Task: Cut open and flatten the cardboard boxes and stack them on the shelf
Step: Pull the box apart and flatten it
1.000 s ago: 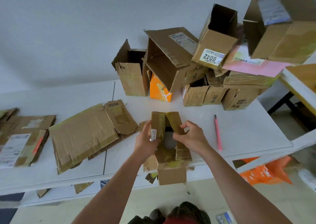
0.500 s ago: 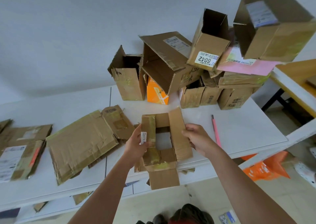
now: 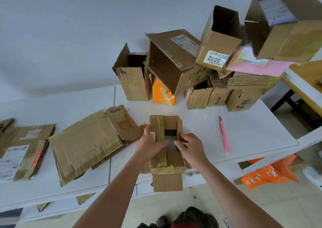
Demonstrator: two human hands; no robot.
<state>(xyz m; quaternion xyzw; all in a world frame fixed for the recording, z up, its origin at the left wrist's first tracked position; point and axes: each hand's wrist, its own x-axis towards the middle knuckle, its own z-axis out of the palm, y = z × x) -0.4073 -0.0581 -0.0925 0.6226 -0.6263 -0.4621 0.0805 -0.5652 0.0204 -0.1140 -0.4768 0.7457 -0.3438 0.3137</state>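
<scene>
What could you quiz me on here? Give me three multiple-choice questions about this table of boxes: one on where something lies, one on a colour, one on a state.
1. Where does the slim pink utility knife lie?
A. on the white table, to the right of the hands
B. inside a box
C. on the floor

2. What colour is the small printed carton under the tilted open box?
A. blue
B. orange
C. green

3. How is the small taped brown cardboard box at the table's front edge?
A. lying untouched
B. flattened on the pile
C. held by both hands, flaps open

Answers: 1 A, it rests alone on the tabletop. 2 B, its face is orange. 3 C, the left hand and right hand grip its sides.
</scene>
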